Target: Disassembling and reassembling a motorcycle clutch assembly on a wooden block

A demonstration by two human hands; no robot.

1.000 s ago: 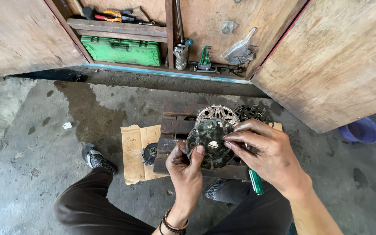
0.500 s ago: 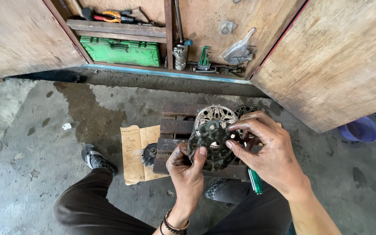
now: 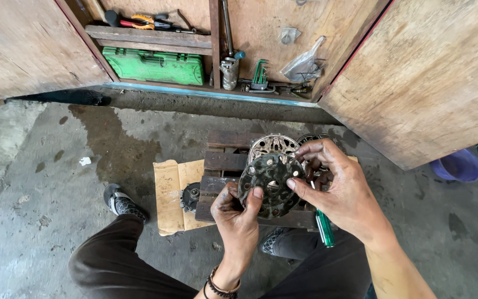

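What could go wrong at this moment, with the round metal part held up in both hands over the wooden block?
1. The grimy round disc is pinched only at its edge by the left hand and right hand; with greasy fingers it might slip onto the silver housing below.
2. The green-handled screwdriver lies by the right hand and leg; it may get knocked off the wooden block.

Both hands grip a round, grimy metal plate (image 3: 271, 184) with holes: the left hand (image 3: 238, 213) pinches its lower edge, the right hand (image 3: 336, 185) its right side. Behind it a slotted metal housing (image 3: 272, 145) sits on a small wooden pallet (image 3: 225, 160). A green-handled screwdriver (image 3: 324, 227) lies below the right hand.
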